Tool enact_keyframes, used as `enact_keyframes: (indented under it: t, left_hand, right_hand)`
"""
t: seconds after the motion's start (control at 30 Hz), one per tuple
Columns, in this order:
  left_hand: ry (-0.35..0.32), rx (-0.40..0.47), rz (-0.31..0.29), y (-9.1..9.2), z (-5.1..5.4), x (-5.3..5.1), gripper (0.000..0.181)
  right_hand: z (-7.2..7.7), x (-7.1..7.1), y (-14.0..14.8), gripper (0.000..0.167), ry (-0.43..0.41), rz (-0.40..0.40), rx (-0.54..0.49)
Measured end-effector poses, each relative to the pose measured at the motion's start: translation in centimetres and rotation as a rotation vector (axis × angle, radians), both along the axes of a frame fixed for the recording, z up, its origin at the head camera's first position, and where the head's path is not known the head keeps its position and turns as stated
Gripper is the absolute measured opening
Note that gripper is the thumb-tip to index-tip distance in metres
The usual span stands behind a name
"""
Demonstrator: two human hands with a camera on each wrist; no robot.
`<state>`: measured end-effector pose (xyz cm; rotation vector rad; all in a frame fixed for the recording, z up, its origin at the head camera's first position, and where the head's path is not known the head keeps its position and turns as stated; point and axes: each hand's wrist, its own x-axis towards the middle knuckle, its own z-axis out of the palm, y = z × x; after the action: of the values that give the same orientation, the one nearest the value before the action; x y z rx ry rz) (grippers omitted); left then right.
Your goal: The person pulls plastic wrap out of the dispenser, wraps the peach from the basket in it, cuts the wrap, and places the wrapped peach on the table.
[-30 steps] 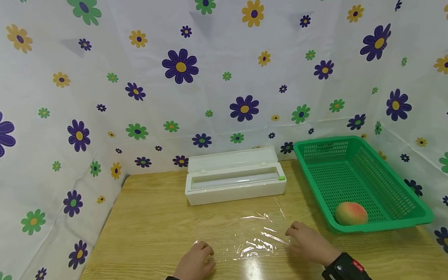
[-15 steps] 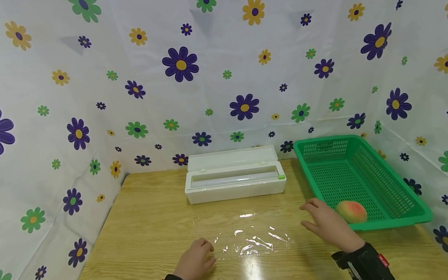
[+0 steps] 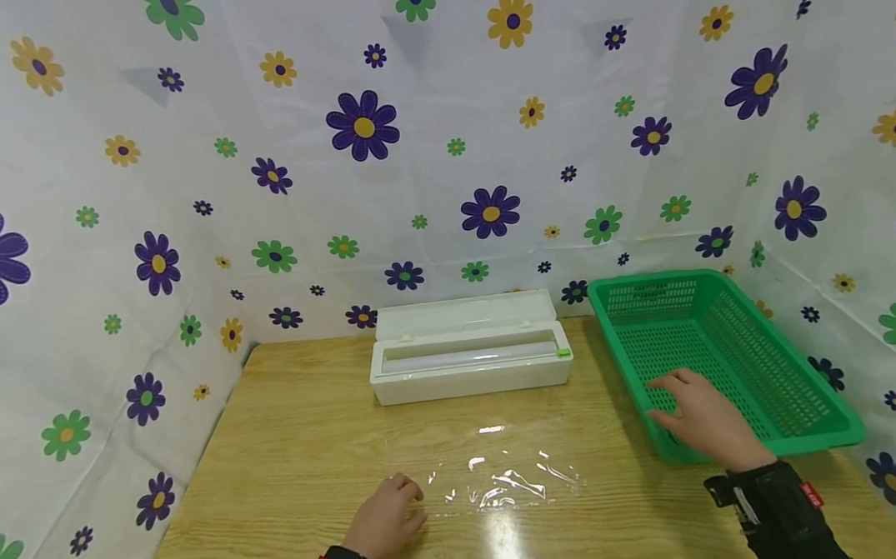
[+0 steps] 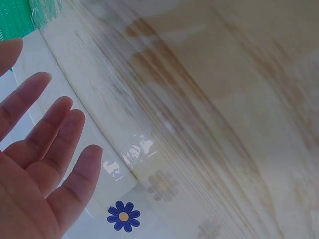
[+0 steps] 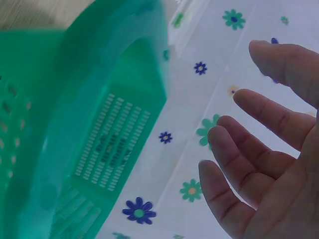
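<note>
Fingers are standing apart: right hand (image 3: 705, 418) over green basket (image 3: 669, 349), seven o'clock; left hand (image 3: 385, 517) by clear film (image 3: 505, 481), eight o'clock.

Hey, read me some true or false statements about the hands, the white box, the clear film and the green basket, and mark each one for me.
1. The white box has its lid open. True.
2. In the head view, the right hand overlaps the green basket. True.
3. In the head view, the green basket stands left of the white box. False: it stands to the right.
4. The clear film lies on the table in front of the white box. True.
5. The left hand grips the white box. False: it holds nothing and is nearest the clear film.
</note>
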<state>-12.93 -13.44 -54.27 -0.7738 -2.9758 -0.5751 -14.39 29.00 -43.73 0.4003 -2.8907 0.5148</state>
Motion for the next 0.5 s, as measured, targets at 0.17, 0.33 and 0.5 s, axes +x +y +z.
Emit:
enact_keyframes:
  t: [0.17, 0.33, 0.5]
  left_hand:
    - [-0.004, -0.009, 0.012, -0.3, -0.1, 0.0, 0.015]
    - [-0.01, 0.004, 0.018, -0.5, 0.3, 0.1, 0.015]
    - [-0.015, 0.003, 0.011, -0.5, 0.5, 0.1, 0.016]
  right_hand:
    - [-0.8, -0.1, 1.8, 0.037, -0.052, -0.07, -0.051]
    - [-1.8, -0.3, 3.5, 0.04, -0.108, -0.123, -0.094]
    - [-2.7, -0.5, 4.7, 0.045, -0.175, -0.139, -0.087]
